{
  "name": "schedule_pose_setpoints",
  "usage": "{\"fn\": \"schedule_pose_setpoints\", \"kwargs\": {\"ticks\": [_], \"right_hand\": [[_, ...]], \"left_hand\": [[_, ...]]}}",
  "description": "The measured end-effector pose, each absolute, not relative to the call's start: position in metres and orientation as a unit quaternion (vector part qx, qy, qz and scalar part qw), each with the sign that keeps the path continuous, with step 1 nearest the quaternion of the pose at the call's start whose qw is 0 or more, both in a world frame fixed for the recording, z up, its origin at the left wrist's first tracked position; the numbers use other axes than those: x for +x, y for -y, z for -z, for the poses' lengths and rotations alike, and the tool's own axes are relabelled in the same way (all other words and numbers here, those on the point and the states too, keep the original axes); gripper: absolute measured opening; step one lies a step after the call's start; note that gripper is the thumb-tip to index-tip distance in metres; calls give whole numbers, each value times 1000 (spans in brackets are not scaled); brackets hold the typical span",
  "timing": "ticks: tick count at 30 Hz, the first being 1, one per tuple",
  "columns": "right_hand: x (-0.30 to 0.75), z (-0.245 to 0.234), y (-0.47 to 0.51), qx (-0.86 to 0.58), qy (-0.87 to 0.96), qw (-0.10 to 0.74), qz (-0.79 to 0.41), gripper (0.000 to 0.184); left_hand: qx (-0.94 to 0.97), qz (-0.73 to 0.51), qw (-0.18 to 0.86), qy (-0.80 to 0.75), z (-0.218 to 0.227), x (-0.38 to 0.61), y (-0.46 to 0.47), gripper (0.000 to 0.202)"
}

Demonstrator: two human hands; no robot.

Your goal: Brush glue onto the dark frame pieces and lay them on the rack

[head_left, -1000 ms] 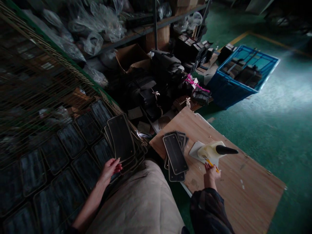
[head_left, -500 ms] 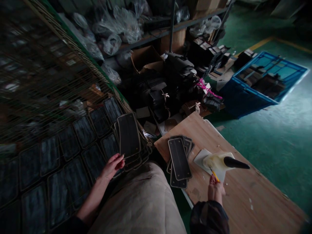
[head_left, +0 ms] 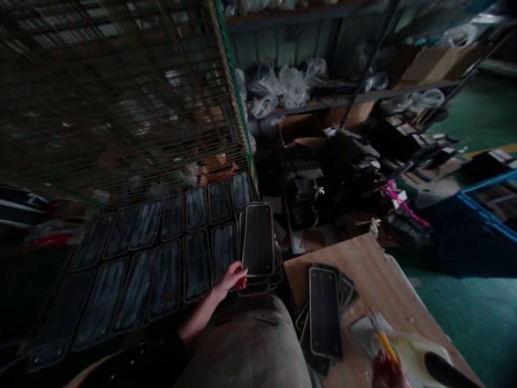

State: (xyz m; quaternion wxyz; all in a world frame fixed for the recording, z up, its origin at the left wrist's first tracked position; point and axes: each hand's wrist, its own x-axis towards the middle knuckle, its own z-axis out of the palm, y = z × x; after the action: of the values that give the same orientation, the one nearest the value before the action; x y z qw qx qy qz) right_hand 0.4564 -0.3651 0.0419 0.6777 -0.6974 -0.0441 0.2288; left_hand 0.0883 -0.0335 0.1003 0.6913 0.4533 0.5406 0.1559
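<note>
My left hand (head_left: 233,277) pinches the lower left corner of a dark rectangular panel (head_left: 258,237) with rounded corners and a pale edge. That panel lies on top of a stack of similar ones, beside my knee. My right hand (head_left: 386,371), partly cut off by the bottom edge, grips a brush (head_left: 386,345) with a yellow handle and pale bristles. The bristles show over a whitish sheet next to a cream-coloured container (head_left: 420,347). A black tapered object (head_left: 446,372) lies across that container. On the wooden board, more dark panels (head_left: 325,312) lie in a fanned pile.
Rows of dark panels with streaky, whitish surfaces (head_left: 165,275) cover the rack at left, below wire mesh shelves (head_left: 141,108). The wooden board (head_left: 388,269) is at right. Behind stand a cardboard box (head_left: 302,129), bundled dark pieces and a blue crate (head_left: 472,231).
The view has turned left, showing more of the rack. The brush has come away from the container, and its bristles now show. My left hand stays at the corner of the top panel.
</note>
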Motion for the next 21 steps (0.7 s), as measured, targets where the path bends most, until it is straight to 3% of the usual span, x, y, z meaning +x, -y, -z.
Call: {"fn": "schedule_pose_setpoints", "kwargs": {"ticks": [1, 4, 9, 15, 21], "right_hand": [[451, -54, 338, -691, 27, 688, -218, 23], [421, -104, 242, -658, -27, 706, -259, 36], [355, -174, 91, -694, 305, 596, -267, 40], [318, -183, -18, -651, 630, 395, -156, 28], [317, -178, -62, -643, 715, 268, -60, 28]], "left_hand": [[453, -157, 692, -539, -100, 87, 33, 48], [443, -165, 703, -531, -98, 83, 30, 50], [415, -174, 730, -514, -80, 77, 26, 52], [379, -212, 756, -491, -62, 70, 27, 51], [363, -216, 759, -495, -57, 69, 24, 45]]}}
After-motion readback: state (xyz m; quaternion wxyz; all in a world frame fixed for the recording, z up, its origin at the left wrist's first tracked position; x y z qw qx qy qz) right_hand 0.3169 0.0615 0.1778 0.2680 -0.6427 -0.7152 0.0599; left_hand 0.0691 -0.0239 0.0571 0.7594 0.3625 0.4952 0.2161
